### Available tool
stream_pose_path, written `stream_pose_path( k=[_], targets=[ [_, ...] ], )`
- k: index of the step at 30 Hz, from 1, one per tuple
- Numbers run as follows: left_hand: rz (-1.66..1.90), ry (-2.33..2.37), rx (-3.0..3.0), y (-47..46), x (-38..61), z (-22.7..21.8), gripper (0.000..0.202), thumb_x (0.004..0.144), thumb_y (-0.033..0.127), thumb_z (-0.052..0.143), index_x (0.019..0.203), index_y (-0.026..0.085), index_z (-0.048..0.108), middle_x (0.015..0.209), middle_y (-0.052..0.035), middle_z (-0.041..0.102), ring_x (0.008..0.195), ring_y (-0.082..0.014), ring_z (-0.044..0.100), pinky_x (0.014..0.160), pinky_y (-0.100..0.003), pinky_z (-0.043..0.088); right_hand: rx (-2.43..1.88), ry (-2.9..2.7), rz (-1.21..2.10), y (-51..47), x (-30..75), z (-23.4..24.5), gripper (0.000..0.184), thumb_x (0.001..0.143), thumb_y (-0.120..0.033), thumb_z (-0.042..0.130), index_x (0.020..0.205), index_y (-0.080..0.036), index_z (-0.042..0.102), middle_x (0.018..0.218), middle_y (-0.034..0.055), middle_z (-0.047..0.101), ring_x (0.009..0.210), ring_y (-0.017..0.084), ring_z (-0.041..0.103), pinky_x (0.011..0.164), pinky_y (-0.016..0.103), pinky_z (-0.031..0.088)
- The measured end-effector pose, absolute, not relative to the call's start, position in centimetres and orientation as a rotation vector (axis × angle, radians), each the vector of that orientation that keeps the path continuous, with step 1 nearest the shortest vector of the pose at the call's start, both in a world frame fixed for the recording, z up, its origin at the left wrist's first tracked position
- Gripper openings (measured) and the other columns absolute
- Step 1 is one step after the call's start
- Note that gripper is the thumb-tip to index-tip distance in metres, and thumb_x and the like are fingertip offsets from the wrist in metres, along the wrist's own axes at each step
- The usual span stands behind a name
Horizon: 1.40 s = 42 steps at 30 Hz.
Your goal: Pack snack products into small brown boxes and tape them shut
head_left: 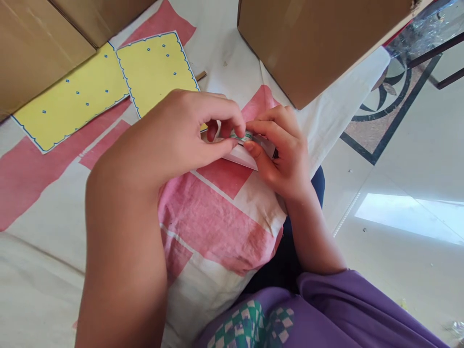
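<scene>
1. We are pinching a small clear strip [245,137] with green marks, thumb and forefinger of both our left hand [184,133] and right hand [288,147] gripping it and partly hiding it.
2. We are holding it just above a white card [239,155].
3. We are judging it light, thin, bendy and perhaps slippery, so its ends are offering the best hold.
4. Farther out, yellow sheets [155,65] are lying on our pink-and-white cloth [217,217], near a cardboard box [311,43].

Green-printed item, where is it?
In the head view, the green-printed item is just above and right of centre, at the fingertips of the left hand and right hand.
</scene>
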State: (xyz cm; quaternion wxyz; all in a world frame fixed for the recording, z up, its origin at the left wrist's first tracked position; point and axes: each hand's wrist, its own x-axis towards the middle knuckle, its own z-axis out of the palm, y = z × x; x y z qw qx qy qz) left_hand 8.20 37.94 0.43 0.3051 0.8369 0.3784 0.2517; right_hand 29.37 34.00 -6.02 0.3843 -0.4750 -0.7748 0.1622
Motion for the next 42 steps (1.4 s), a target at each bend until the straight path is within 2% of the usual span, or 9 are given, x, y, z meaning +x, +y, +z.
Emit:
stream_pose_path(
  k=[4,10,17,22,26,30,36,42],
  targets=[
    [0.645,1.061,2.378,37.8,8.4,1.0,0.008,0.085,0.021,0.073,0.08,0.028,0.073,0.07,0.0034,0.066,0.064,-0.0155,0.058,0.061,-0.032,0.04,-1.23,-1.952,0.466,33.9,29.4,-6.0,0.032,0.1,-0.049,0.053,0.128,-0.043,0.068,0.12,0.0081,0.07,0.12,0.036,0.06,0.104,0.067,0.05],
    [0.628,1.057,2.546,37.4,8.6,1.7,0.021,0.091,0.028,0.067,0.071,0.028,0.069,0.073,0.0007,0.071,0.065,-0.0191,0.061,0.063,-0.038,0.041,-1.197,-1.971,0.43,34.2,29.5,-6.4,0.03,0.1,-0.049,0.056,0.126,-0.04,0.068,0.116,0.0092,0.07,0.118,0.035,0.061,0.102,0.064,0.053],
    [0.531,1.006,2.723,38.0,8.7,0.9,0.018,0.09,0.025,0.058,0.074,0.027,0.067,0.074,-0.0018,0.069,0.069,-0.021,0.06,0.063,-0.037,0.041,-1.02,-2.025,0.288,34.9,29.2,-6.5,0.024,0.105,-0.043,0.05,0.115,-0.031,0.068,0.108,0.0092,0.068,0.104,0.029,0.061,0.093,0.052,0.056],
    [0.475,0.969,2.711,37.8,8.9,1.1,0.017,0.09,0.019,0.055,0.079,0.027,0.067,0.079,-0.0028,0.069,0.076,-0.0226,0.064,0.072,-0.038,0.048,-0.981,-2.025,0.364,35.7,29.6,-7.0,0.021,0.106,-0.045,0.05,0.113,-0.034,0.067,0.107,0.0061,0.067,0.104,0.026,0.06,0.094,0.048,0.055],
    [0.444,0.989,2.748,37.4,9.2,1.1,0.017,0.091,0.019,0.053,0.081,0.026,0.064,0.08,-0.0036,0.067,0.081,-0.0241,0.065,0.079,-0.04,0.049,-0.871,-2.075,0.368,36.7,30.3,-7.4,0.022,0.105,-0.045,0.052,0.112,-0.029,0.066,0.108,0.0066,0.066,0.103,0.025,0.06,0.094,0.049,0.053],
    [0.405,1.074,2.83,37.0,9.6,0.6,0.014,0.092,0.018,0.052,0.084,0.024,0.062,0.08,-0.0045,0.067,0.074,-0.0233,0.062,0.082,-0.043,0.048,-0.838,-2.1,0.316,37.4,30.6,-7.8,0.018,0.104,-0.043,0.055,0.109,-0.028,0.064,0.108,0.0066,0.066,0.104,0.026,0.059,0.097,0.05,0.052],
    [0.17,1.277,2.817,36.2,10.0,0.6,0.014,0.097,0.017,0.046,0.093,0.021,0.059,0.084,-0.0055,0.067,0.074,-0.0217,0.062,0.083,-0.041,0.049,-0.845,-2.11,0.223,36.9,30.4,-7.7,0.018,0.107,-0.035,0.048,0.111,-0.026,0.062,0.107,0.0076,0.063,0.105,0.027,0.057,0.095,0.052,0.05],
    [0.23,1.332,2.693,36.0,9.9,0.1,0.01,0.098,0.016,0.046,0.093,0.022,0.053,0.089,-0.0057,0.067,0.075,-0.0218,0.06,0.077,-0.039,0.048,-0.817,-2.094,0.24,36.9,30.3,-7.8,0.019,0.107,-0.034,0.046,0.111,-0.024,0.063,0.106,0.0084,0.062,0.103,0.028,0.054,0.093,0.051,0.048]
  ],
)
